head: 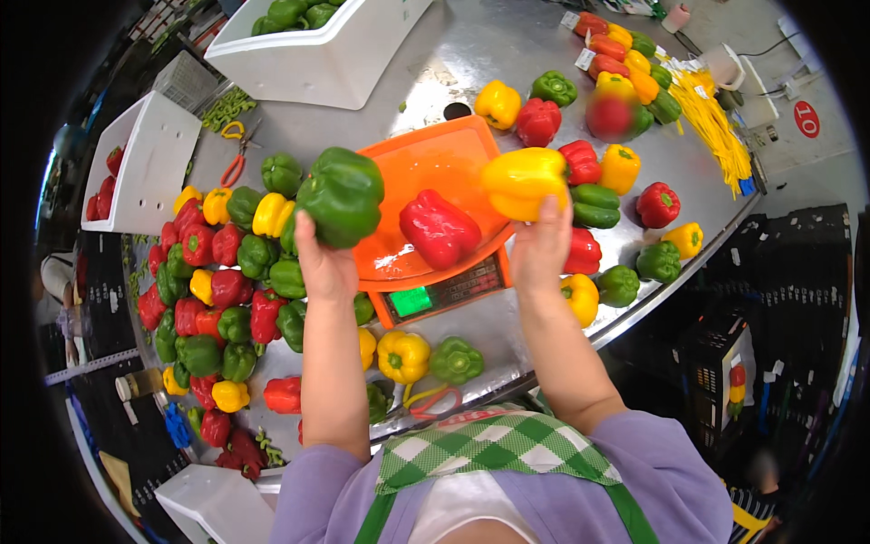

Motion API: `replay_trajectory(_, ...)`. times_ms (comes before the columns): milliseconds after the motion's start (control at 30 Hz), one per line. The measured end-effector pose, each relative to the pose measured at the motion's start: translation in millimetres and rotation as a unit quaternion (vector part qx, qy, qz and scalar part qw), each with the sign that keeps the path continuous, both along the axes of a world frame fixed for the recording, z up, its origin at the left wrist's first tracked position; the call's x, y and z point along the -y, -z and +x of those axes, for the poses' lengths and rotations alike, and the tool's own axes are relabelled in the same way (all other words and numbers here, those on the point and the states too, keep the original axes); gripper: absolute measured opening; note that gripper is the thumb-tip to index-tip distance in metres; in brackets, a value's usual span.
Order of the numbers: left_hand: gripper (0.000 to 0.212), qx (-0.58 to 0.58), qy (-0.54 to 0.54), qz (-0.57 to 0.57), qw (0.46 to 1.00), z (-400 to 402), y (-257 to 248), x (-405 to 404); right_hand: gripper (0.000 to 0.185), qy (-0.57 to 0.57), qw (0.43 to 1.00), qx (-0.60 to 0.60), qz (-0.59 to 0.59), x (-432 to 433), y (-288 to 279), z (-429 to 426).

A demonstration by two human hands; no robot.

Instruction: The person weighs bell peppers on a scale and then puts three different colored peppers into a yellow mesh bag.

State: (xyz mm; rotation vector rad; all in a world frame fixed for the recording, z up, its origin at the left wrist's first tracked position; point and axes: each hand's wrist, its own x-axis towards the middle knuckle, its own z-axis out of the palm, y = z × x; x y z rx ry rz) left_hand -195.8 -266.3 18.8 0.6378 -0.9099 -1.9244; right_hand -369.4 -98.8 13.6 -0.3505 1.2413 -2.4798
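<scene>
My left hand (325,262) holds a large green bell pepper (343,197) above the left edge of an orange weighing pan (435,160). In my right hand (544,248) is a yellow bell pepper (523,183), held over the pan's right side. Between the two hands a red bell pepper (440,230) lies in the pan. The pan rests on an orange digital scale (445,291) with a lit green display. Yellow and green bell peppers (404,356) lie on the metal table just in front of the scale.
Many mixed bell peppers (231,287) are heaped at left, others lie at right. White foam boxes (299,61) stand at the back and left. Scissors (233,160) lie behind the heap, another pair (435,402) at the near edge. Yellow net bags (714,129) lie far right.
</scene>
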Motion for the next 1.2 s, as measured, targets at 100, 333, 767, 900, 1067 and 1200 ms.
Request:
replay_trajectory(100,0.076,-0.103,0.075,0.137,0.982,25,-13,-8,0.055,-0.023,0.998,0.059,-0.018,-10,-10,-26)
replay_trajectory(333,0.076,-0.174,0.166,0.157,0.958,44,-22,13,0.079,-0.17,0.97,-0.062,0.16,74,-9,-127)
replay_trajectory(767,0.074,-0.117,0.045,0.197,0.972,42,-29,63,0.068,-0.438,0.802,-0.105,0.393,238,37,-167)
replay_trajectory(900,0.069,-0.11,0.029,0.221,0.969,50,-15,50,0.066,-0.504,0.722,-0.141,0.453,268,41,-151)
replay_trajectory(1067,0.064,-0.171,0.082,0.197,0.962,47,-3,46,0.077,-0.167,0.758,-0.43,0.462,291,56,-204)
replay_trajectory(1200,0.066,-0.228,0.127,0.144,0.955,56,0,36,0.055,-0.064,0.913,-0.315,0.25,256,26,-217)
